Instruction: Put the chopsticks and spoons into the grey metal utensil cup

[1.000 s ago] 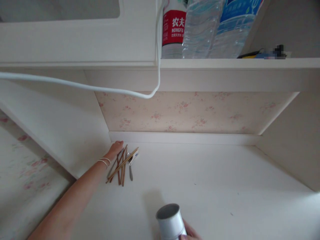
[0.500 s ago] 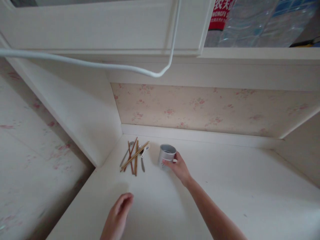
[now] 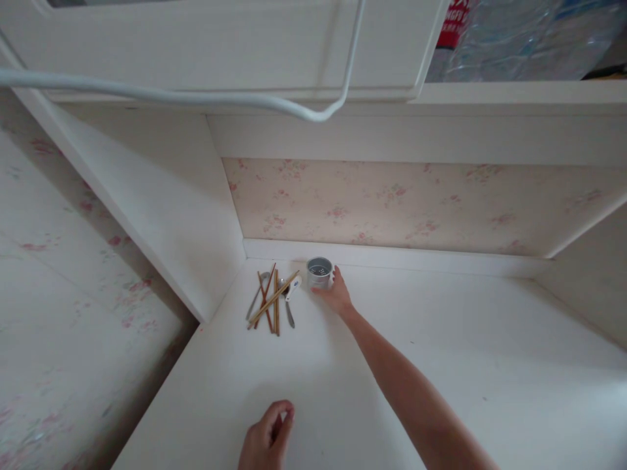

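**Head view: right hand (image 3: 334, 297) at the metal cup (image 3: 319, 282), by the back edge of the bench (image 3: 392, 378)**

From my remote seat I see the cup upright close to the back edge of the bench, a little to the right of the back left corner. Its open mouth faces up, and pale dots show inside. My right hand is curved around the cup's right side, thumb low at the front and fingers at the right; how firmly it grips, I cannot tell.

My left hand (image 3: 267, 436) is over the near part of the bench, well apart from the cup. It is half open in a loose curl, thumb close to the fingertips, and as far as I can see it holds nothing.

Just left of the cup, near the back left corner, the chopsticks (image 3: 276, 307) lie in a crossed heap, some reddish, some yellowish. A long-handled spoon (image 3: 253, 304) lies at the heap's left side, a second spoon (image 3: 290, 315) at its right, beside a white piece with a blue mark (image 3: 295, 285).

Overhead, a white cable (image 3: 196, 98) runs in front of the cabinet (image 3: 220, 49), and clear bottles (image 3: 509, 42) stand at upper right.
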The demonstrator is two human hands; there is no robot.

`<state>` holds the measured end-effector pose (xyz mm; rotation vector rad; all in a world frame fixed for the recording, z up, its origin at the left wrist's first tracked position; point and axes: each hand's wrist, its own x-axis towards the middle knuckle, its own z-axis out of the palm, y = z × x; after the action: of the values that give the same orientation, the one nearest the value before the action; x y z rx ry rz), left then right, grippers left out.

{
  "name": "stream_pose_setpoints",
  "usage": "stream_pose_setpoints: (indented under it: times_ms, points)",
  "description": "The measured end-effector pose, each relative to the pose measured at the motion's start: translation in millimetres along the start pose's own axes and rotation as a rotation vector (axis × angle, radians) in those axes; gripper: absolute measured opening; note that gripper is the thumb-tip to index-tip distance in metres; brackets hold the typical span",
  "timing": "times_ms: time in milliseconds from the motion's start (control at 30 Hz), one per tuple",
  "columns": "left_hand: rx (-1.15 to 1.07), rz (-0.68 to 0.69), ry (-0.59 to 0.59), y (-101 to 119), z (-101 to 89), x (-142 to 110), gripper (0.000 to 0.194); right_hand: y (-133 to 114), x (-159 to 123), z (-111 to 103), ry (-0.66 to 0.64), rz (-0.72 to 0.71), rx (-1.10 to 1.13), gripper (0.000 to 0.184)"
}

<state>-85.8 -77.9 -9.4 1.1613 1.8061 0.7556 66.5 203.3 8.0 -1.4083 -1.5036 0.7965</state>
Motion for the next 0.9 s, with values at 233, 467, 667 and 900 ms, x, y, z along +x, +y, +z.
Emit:
stream_pose_setpoints:
  times_ms: [233,467,667,900]
  points:
    - [-0.132,0.073,-0.133,32,0.9,17,0.049,0,-85,-58,-0.003,0.061,0.15,0.069]
    - [-0.219,0.172,-0.234,90,61.0,51,0.049,13,-200,-89,-0.13,0.129,0.159,0.044]
    - [-0.197,0.292,-0.317,94,84.2,56,0.044,20,-229,-88,-0.272,-0.072,-0.041,0.042]
    - [-0.362,0.156,-0.428,88,73.0,52,0.044,17,-220,-90,-0.252,-0.04,-0.015,0.048]
